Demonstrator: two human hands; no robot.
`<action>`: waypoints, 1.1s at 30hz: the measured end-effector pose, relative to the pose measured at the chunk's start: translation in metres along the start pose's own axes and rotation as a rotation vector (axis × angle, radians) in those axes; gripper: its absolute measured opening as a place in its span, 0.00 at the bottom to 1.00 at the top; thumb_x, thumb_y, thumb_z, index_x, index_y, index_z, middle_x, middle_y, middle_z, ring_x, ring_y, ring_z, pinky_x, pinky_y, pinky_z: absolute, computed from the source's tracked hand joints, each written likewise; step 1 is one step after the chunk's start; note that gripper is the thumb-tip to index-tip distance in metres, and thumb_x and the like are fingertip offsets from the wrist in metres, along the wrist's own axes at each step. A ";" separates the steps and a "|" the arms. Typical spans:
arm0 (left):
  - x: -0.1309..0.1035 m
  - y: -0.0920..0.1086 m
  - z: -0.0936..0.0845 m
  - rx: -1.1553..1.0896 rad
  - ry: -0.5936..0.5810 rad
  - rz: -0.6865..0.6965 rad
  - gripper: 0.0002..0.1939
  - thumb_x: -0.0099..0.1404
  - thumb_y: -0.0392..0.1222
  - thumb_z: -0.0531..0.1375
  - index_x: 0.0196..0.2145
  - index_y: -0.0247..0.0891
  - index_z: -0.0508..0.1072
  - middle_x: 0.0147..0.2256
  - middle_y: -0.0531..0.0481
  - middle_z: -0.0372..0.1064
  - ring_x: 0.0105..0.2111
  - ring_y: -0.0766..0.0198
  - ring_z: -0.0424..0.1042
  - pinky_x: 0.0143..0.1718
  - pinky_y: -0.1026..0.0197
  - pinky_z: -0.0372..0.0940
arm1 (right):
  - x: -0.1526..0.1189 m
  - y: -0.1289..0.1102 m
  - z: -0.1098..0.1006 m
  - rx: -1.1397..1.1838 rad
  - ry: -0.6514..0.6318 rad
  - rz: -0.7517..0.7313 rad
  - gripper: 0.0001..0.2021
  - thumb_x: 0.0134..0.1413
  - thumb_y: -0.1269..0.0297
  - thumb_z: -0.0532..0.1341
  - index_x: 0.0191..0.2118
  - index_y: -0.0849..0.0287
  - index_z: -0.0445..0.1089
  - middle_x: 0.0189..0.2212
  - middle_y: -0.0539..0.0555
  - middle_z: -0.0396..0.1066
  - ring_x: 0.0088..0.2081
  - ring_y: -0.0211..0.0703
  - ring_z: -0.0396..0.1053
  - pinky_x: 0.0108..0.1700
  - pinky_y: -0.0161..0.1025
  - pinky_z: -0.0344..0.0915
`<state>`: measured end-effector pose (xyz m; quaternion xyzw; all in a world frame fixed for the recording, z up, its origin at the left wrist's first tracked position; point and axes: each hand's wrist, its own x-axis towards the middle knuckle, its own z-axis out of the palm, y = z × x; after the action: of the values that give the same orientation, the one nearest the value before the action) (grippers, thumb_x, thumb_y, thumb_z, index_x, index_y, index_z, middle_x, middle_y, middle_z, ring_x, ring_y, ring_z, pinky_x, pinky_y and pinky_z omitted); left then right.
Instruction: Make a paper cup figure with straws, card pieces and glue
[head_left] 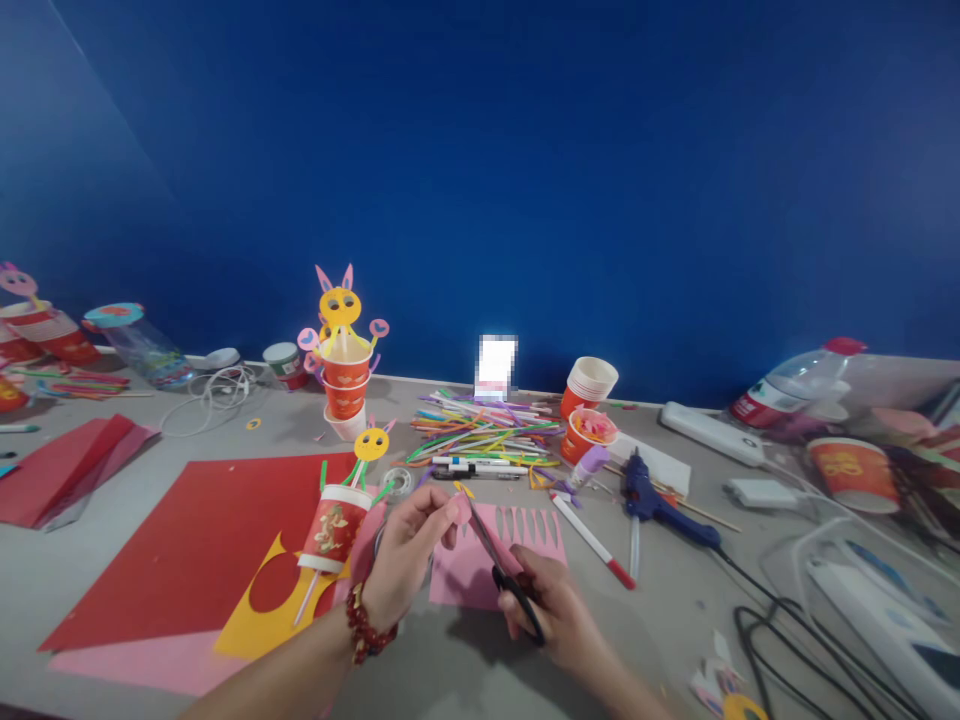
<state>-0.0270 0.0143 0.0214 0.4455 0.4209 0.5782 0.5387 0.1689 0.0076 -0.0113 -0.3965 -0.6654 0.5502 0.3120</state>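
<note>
My left hand pinches a small piece of pink paper in front of me. Black-handled scissors are in my right hand, their blades pointing up and left to the pink piece. Beneath both hands lies a pink sheet with a row of narrow pointed cut-outs along its far edge. Left of my left hand is a red paper cup with a yellow rabbit face above it; it rests on red and yellow paper.
Colourful sticks and markers lie beyond my hands. A taller stacked-cup rabbit figure stands behind left. To the right are a red-white marker, a blue glue gun and black cable. A large red sheet covers the left.
</note>
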 end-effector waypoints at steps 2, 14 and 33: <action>0.000 0.001 0.000 0.005 -0.009 -0.001 0.16 0.64 0.50 0.62 0.26 0.37 0.67 0.22 0.55 0.62 0.23 0.69 0.60 0.29 0.65 0.56 | 0.000 0.002 -0.001 -0.003 -0.004 -0.003 0.27 0.49 0.34 0.60 0.26 0.54 0.56 0.15 0.44 0.60 0.16 0.36 0.62 0.20 0.32 0.52; -0.004 0.003 0.004 0.129 -0.076 -0.015 0.17 0.64 0.53 0.62 0.25 0.38 0.66 0.22 0.56 0.60 0.23 0.69 0.58 0.26 0.65 0.55 | 0.001 -0.007 -0.009 -0.028 -0.033 -0.033 0.32 0.46 0.28 0.58 0.24 0.56 0.58 0.18 0.45 0.59 0.20 0.35 0.59 0.23 0.32 0.52; -0.002 0.006 0.002 0.067 -0.068 -0.059 0.18 0.61 0.52 0.64 0.24 0.38 0.65 0.21 0.56 0.60 0.22 0.69 0.59 0.27 0.65 0.55 | 0.001 0.003 -0.009 0.000 -0.051 0.000 0.29 0.48 0.31 0.60 0.28 0.57 0.61 0.18 0.45 0.61 0.18 0.35 0.61 0.20 0.31 0.53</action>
<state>-0.0262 0.0123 0.0281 0.4700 0.4343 0.5323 0.5542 0.1768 0.0130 -0.0122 -0.3823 -0.6732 0.5602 0.2948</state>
